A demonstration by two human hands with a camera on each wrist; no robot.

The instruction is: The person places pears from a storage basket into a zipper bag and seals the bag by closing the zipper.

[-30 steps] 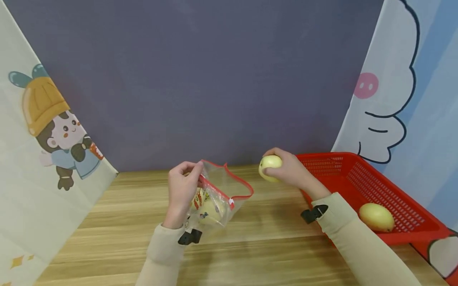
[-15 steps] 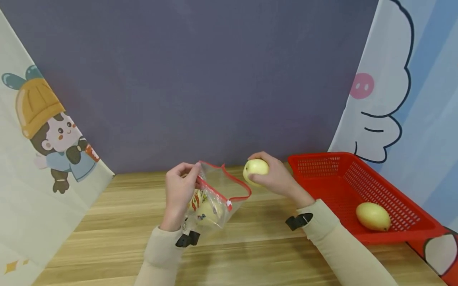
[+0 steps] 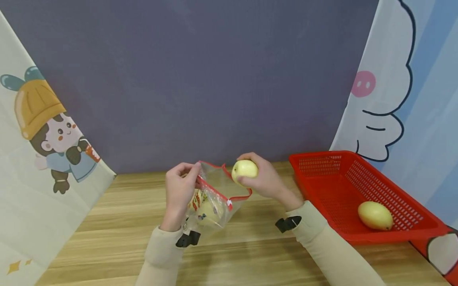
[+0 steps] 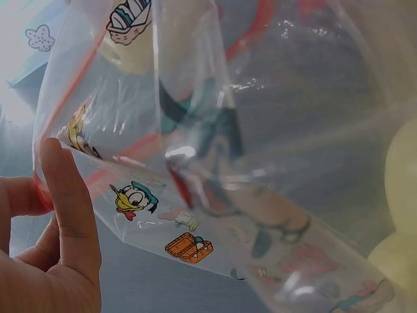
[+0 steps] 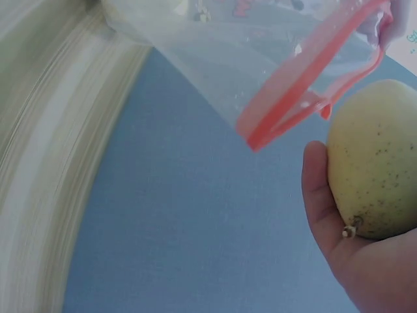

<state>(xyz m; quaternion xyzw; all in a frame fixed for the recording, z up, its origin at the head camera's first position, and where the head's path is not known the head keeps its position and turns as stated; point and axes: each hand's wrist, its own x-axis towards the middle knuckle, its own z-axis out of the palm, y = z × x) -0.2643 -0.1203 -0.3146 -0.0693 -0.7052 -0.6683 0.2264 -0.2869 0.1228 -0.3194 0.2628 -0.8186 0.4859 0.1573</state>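
Note:
My left hand (image 3: 179, 194) pinches the left side of the mouth of a clear zip bag (image 3: 223, 216), which has red zip edges and cartoon prints. The mouth gapes toward the right, its white slider at the near corner. Yellow mangoes (image 4: 405, 176) show through the plastic low in the bag. My right hand (image 3: 266, 180) grips another yellow mango (image 3: 246, 171), speckled and with a stem stub in the right wrist view. That mango overlaps the far right part of the bag's red rim in the head view.
A red perforated basket (image 3: 329, 198) stands on the wooden table (image 3: 107, 238) at the right, with one mango (image 3: 375, 215) in its near right corner. A dark cloth wall (image 3: 200, 87) rises behind the table, with printed cloths at both sides.
My right hand has carried the mango leftward from beside the basket to the bag's mouth. My left hand keeps its pinch on the bag, nearly still.

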